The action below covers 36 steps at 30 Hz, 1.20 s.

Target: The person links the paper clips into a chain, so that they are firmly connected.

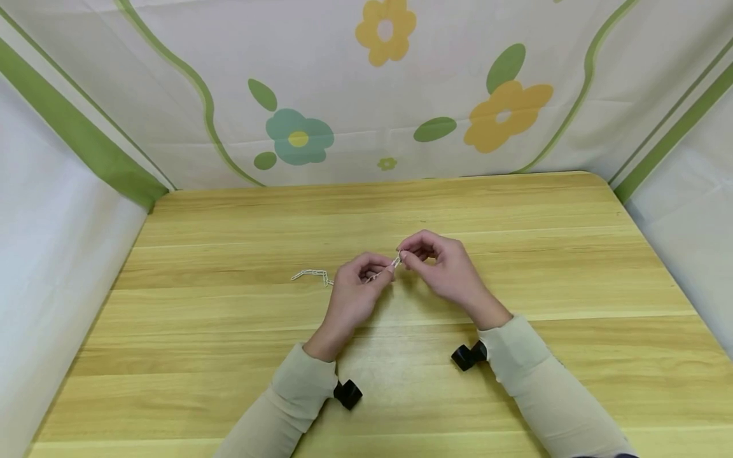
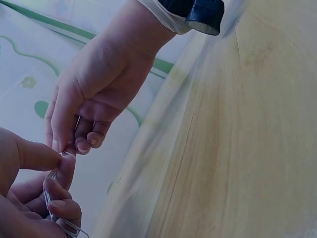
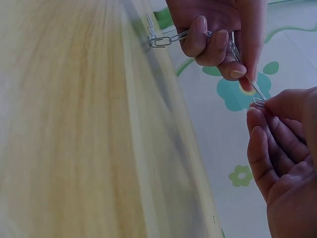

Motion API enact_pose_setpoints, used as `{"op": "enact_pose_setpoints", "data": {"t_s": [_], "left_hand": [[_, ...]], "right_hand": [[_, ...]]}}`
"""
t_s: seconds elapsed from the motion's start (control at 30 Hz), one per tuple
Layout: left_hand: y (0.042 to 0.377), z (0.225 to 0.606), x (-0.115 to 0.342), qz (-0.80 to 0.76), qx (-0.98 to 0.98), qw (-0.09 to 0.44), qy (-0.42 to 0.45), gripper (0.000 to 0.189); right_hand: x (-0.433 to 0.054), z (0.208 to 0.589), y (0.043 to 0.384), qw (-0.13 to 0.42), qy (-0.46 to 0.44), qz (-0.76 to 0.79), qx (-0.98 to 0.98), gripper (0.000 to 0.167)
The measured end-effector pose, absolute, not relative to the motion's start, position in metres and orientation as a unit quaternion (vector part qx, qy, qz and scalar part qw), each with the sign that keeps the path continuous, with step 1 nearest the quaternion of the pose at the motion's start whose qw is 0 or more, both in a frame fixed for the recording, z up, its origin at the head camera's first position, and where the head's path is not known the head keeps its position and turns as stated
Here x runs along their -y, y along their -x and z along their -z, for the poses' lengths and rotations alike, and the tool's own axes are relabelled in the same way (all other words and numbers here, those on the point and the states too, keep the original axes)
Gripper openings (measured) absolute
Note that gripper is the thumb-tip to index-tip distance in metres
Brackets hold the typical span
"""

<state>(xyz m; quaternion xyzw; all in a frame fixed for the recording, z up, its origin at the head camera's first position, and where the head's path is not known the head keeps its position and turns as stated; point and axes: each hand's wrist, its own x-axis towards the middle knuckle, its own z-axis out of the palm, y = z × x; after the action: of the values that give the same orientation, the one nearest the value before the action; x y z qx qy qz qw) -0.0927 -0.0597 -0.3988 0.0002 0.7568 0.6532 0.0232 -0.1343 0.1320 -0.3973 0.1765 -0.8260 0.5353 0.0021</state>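
A chain of linked silver paper clips trails over the wooden table and runs up through my left hand. Thumb and index finger of that hand pinch the chain near its upper end, while links pass by the curled other fingers, as the right wrist view shows with several paper clips hanging out. My right hand pinches the end paper clip between thumb and index finger, close to the left fingertips. Whether this end clip is fully hooked to its neighbour cannot be made out.
The wooden table reaches to a white cloth with printed flowers at the back. More white cloth hangs at the left and right sides. A black wrist camera sits at the left cuff, another black wrist camera at the right.
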Motion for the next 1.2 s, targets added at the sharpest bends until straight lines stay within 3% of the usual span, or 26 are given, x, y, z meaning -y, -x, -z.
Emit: {"op": "enact_pose_setpoints", "data": {"t_s": [0.5,0.8,1.2], "left_hand": [[0.093,0.400,0.063,-0.669,-0.743,0.020,0.010,0.013],[0.095,0.404,0.066,-0.707,-0.704,0.022,0.062,0.014],[0.095,0.400,0.065,-0.721,-0.690,0.072,0.007,0.018]], "right_hand": [[-0.131,0.396,0.135,0.067,-0.265,-0.461,0.844,0.008],[-0.132,0.394,0.135,0.030,-0.313,-0.437,0.842,0.021],[-0.139,0.386,0.136,-0.049,-0.157,-0.578,0.799,0.024]]}}
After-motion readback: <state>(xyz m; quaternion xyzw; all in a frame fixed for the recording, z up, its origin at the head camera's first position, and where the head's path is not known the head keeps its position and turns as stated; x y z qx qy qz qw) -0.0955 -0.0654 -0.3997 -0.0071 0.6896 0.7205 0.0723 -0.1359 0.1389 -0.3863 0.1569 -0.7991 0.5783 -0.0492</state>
